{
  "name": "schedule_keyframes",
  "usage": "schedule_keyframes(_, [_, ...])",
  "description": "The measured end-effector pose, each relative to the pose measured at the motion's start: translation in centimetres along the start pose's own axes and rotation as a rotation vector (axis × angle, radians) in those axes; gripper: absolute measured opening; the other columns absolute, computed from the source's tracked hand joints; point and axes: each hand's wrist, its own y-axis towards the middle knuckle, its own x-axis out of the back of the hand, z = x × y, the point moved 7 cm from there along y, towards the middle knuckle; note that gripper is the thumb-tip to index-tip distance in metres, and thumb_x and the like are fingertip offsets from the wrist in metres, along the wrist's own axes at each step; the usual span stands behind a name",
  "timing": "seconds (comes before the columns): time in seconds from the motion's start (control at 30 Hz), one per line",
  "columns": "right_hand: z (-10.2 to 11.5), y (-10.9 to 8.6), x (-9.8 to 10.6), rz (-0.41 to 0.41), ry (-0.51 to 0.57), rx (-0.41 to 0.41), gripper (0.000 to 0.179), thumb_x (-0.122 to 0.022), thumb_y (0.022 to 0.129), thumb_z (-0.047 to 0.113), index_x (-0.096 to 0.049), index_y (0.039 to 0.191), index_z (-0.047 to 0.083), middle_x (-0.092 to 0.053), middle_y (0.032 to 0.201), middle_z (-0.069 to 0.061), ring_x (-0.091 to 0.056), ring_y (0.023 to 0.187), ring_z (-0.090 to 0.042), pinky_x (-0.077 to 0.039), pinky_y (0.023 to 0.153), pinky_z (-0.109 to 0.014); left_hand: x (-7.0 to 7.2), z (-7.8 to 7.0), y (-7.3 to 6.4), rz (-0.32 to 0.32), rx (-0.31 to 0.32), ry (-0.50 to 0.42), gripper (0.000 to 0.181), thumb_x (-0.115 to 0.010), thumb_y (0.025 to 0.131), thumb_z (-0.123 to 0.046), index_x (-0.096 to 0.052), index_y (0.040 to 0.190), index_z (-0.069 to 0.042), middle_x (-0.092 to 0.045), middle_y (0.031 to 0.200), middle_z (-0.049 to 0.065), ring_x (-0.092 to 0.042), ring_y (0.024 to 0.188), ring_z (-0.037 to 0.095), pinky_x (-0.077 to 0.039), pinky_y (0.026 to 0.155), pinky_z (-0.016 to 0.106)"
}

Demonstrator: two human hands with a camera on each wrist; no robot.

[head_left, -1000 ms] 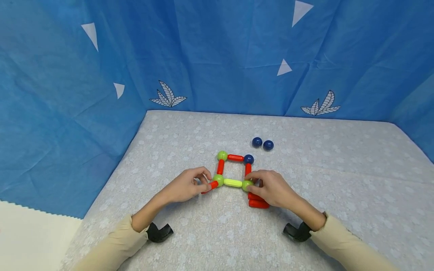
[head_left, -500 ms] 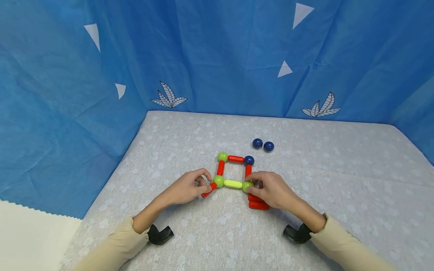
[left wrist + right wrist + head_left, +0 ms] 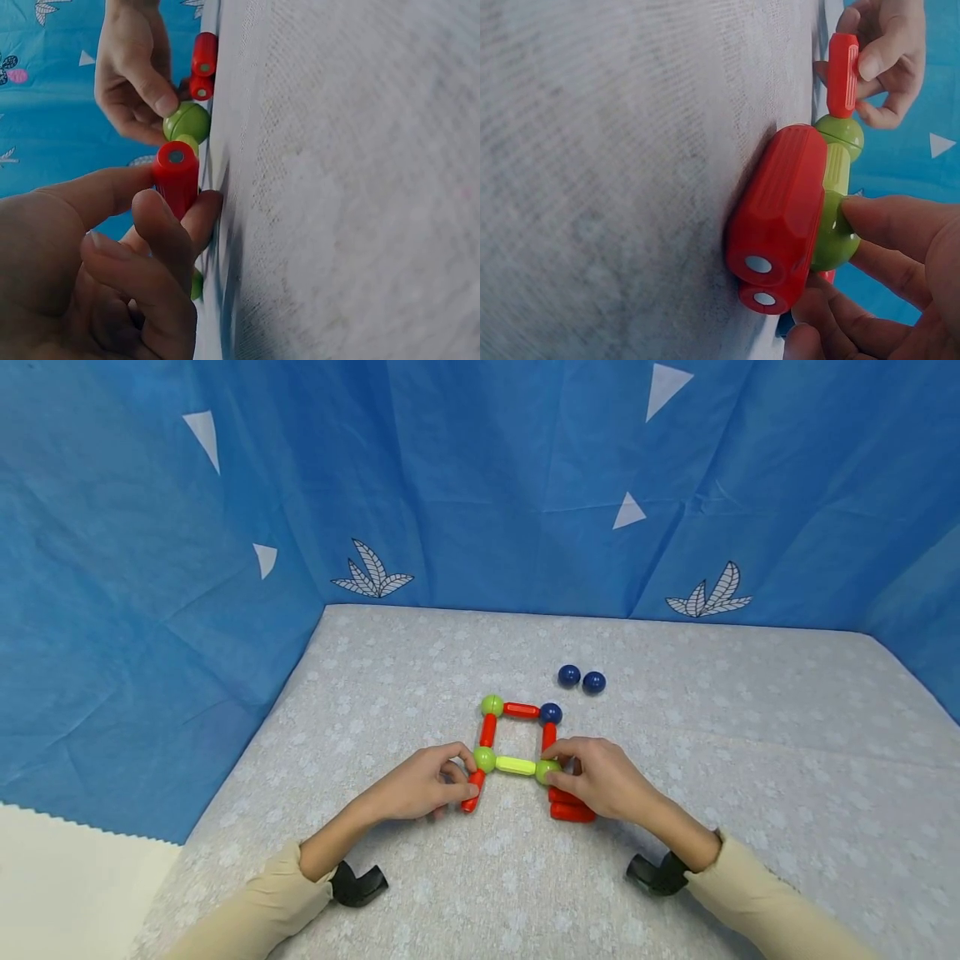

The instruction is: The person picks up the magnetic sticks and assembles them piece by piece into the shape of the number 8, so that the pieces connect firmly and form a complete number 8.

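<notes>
Blue fabric backdrop [image 3: 480, 460] beyond and beside the grip, printed with white triangles [image 3: 628, 512] and leaf sprigs [image 3: 369, 562]. Pale grey floral cloth [image 3: 750, 710] lies under the grip; cream surface [image 3: 67, 877] well left of it.

The right grip [image 3: 600, 774] masks part of the green ball [image 3: 547, 772] between its fingers; the side red rod [image 3: 550, 737] runs under the forefinger, concealing its joint. Under this grip, the inner red rod [image 3: 560, 796] of a side-by-side pair is largely covered. The thumb of the left grip [image 3: 422, 783] overlaps the held red rod [image 3: 470, 804]. Past its fingers, a green sliver [image 3: 196, 284] shows; I cannot determine its parent piece. Behind both grips, black wrist units [image 3: 360, 888] are partly hidden, and the sleeves [image 3: 258, 902] run out of sight.
</notes>
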Motion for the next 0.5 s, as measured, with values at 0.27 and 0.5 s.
schedule_keyframes(0.27, [0.04,-0.03,0.07,-0.004,0.0,-0.001,0.016,-0.077,0.087,0.016,-0.074,0.103,0.014,-0.062,0.083,0.008,-0.05,0.065,-0.01,-0.042,0.055,-0.026,-0.12,-0.08,-0.01,-0.002,0.003,-0.027,0.024,-0.069,0.094,-0.022,-0.057,0.109,-0.009,-0.069,0.083,-0.002,-0.057,0.047,0.02,-0.043,0.037,0.029])
schedule_keyframes(0.5, [0.05,-0.04,0.03,-0.007,0.0,0.004,0.016,-0.077,0.087,0.016,-0.074,0.102,0.014,-0.062,0.083,0.008,-0.05,0.065,-0.009,-0.042,0.055,-0.026,-0.42,0.08,0.11,0.001,0.023,-0.062,0.026,-0.07,0.094,-0.022,-0.055,0.111,-0.009,-0.069,0.082,-0.001,-0.055,0.045,0.017,-0.042,0.034,0.028])
